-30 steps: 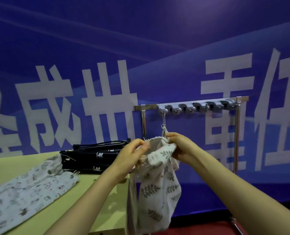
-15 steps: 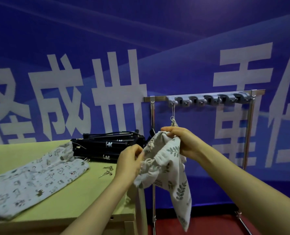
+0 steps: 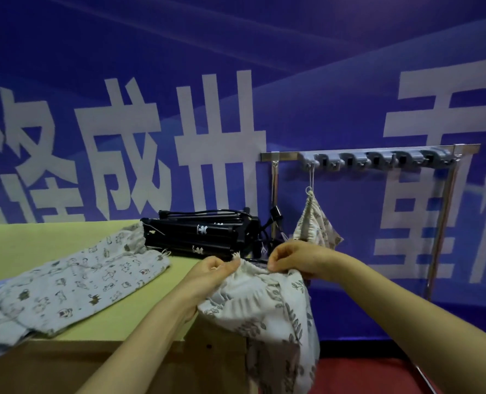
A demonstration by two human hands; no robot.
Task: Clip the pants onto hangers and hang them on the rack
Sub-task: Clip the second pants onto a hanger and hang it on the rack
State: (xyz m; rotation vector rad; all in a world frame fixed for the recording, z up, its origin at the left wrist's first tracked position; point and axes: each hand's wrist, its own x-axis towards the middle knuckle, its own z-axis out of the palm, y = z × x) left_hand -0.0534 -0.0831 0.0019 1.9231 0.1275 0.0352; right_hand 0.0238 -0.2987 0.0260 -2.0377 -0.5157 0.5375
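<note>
Filling the background, a blue banner with big white characters hangs behind everything. Below it at left, the green counter serves as the staging surface. The metal rack stands just past its right end, close enough to reach from the same spot. A pair of animal-print pants lies flat on the counter, apparently waiting its turn.

The leaf-print pants are the piece in hand, held up off the counter's right corner with the legs drooping freely toward the floor. A bundle of black tripods lies at the back of the counter, apart from the work.

The left hand pinches the gathered waistband between thumb and curled fingers. The right hand pinches the same edge a little further along. Together they stretch the band between them, probably to present a straight edge for a clip.

A leaf-print bundle hangs from a thin wire hanger on the first hook of the grey hook strip. Whether it joins the held cloth is hidden behind the right hand.
</note>
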